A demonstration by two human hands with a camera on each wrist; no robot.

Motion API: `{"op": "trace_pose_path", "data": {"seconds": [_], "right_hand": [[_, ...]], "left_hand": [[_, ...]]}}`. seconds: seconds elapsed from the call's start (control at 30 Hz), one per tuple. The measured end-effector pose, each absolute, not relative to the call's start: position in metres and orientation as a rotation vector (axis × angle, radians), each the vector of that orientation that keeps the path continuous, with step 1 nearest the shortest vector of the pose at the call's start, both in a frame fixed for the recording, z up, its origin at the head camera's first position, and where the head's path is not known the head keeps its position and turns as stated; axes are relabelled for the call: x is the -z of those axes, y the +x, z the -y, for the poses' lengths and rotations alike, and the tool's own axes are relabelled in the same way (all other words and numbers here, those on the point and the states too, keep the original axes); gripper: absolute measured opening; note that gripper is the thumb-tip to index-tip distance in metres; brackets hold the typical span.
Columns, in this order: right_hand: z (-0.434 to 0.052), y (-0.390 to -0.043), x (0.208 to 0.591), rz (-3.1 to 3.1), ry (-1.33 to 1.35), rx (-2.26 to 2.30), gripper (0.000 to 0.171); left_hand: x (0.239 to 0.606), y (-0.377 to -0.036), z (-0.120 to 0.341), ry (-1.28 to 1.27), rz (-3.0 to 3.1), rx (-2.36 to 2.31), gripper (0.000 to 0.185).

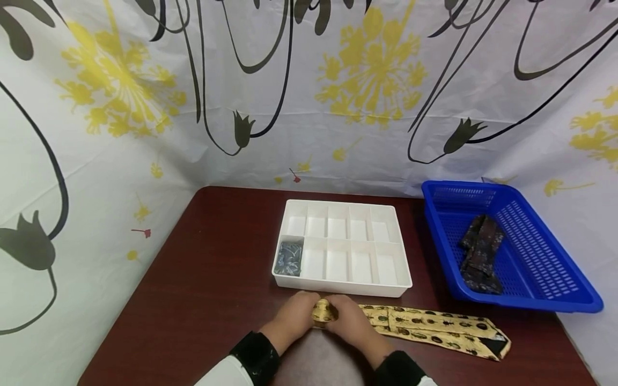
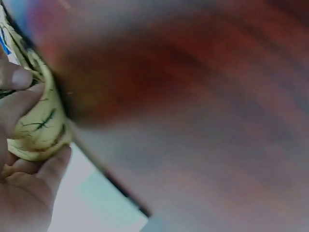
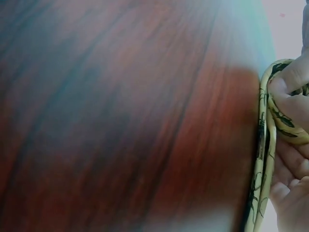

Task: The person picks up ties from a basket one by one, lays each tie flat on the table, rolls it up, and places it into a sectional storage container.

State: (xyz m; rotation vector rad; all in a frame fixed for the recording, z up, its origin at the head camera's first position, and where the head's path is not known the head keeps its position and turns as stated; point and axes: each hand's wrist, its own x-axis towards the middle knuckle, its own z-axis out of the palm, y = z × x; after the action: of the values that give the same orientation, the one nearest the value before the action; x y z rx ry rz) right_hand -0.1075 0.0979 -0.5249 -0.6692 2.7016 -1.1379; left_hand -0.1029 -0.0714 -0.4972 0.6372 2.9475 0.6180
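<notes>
A yellow necktie (image 1: 434, 324) printed with dark beetles lies folded along the table, its wide pointed end to the right. At its left end the fabric bends into a rolled loop between both hands. My left hand (image 1: 295, 313) grips the loop from the left, fingers curled round it; the left wrist view shows the necktie (image 2: 46, 123) curving over the fingers. From the other side my right hand (image 1: 351, 321) pinches the roll. In the right wrist view its thumb presses on the rolled necktie (image 3: 295, 137), with two layers trailing below.
Just beyond the hands stands a white divided box (image 1: 338, 288), with a dark blue patterned fabric roll (image 1: 288, 258) in its front left compartment. A blue plastic basket (image 1: 531, 305) at the right holds dark patterned folded fabric (image 1: 483, 252). Printed cloth (image 1: 309, 161) hangs behind the table.
</notes>
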Motion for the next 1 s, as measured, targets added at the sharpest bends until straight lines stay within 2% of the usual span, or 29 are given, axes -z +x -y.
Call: {"op": "trace_pose_path", "data": {"seconds": [0.1, 0.27, 0.4, 0.53, 0.7, 0.8, 1.0], "right_hand": [[-0.097, -0.107, 0.521, -2.704, -0.672, 1.12, 0.053], [-0.094, -0.104, 0.513, -2.728, -0.647, 1.06, 0.055], [-0.093, -0.103, 0.513, -2.74, -0.62, 1.041, 0.053], [-0.095, -0.103, 0.516, -2.728, -0.604, 1.064, 0.051], [-0.1, -0.105, 0.522, -2.731, -0.613, 1.106, 0.048], [-0.101, -0.106, 0.524, -2.749, -0.637, 1.126, 0.046], [-0.101, -0.106, 0.524, -2.733, -0.657, 1.151, 0.041]], "left_hand": [[0.491, -0.102, 0.063, 0.575, -2.963, -0.423, 0.014], [0.481, -0.098, 0.044, 0.42, -2.962, -0.104, 0.017], [0.478, -0.095, 0.038, 0.408, -2.972, -0.026, 0.022], [0.484, -0.1, 0.05, 0.473, -2.922, -0.27, 0.032], [0.502, -0.103, 0.072, 0.599, -2.826, -0.882, 0.035], [0.511, -0.101, 0.079, 0.593, -2.743, -1.168, 0.039], [0.513, -0.099, 0.082, 0.525, -2.752, -1.186, 0.037]]}}
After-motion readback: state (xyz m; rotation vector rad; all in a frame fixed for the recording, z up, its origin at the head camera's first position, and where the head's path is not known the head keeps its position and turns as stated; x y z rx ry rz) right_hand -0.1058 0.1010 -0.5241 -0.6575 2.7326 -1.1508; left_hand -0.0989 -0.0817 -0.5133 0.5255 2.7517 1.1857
